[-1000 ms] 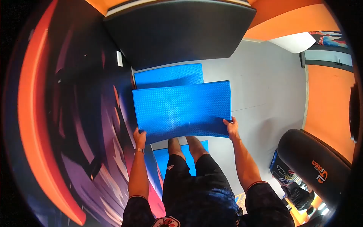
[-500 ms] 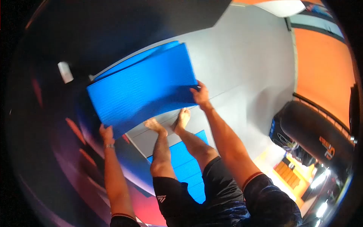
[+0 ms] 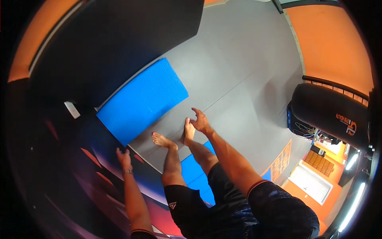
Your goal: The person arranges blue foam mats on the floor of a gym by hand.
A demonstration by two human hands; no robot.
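A blue textured mat (image 3: pixel 145 99) lies on the grey floor, its long side along the black wall panel. Just off its near left corner is my left hand (image 3: pixel 124 158), fingers apart and holding nothing. My right hand (image 3: pixel 201 120) hovers near the mat's right end, beside my bare foot, also with spread fingers and no contact with the mat. Behind my feet, a second blue mat (image 3: pixel 195 175) shows partly between my legs; the legs and shorts hide some of it.
A black panel (image 3: pixel 127 36) borders the floor at upper left, and a wall socket (image 3: pixel 72 110) sits on the dark wall. Grey floor (image 3: pixel 242 63) extends to the right. A black punching bag (image 3: pixel 326 115) lies at the right, with cables (image 3: pixel 304 129) beside it.
Both hands have let go of the blue mat, which was raised and bowed between them. It has come down onto the floor, and the hands have drawn back toward me.
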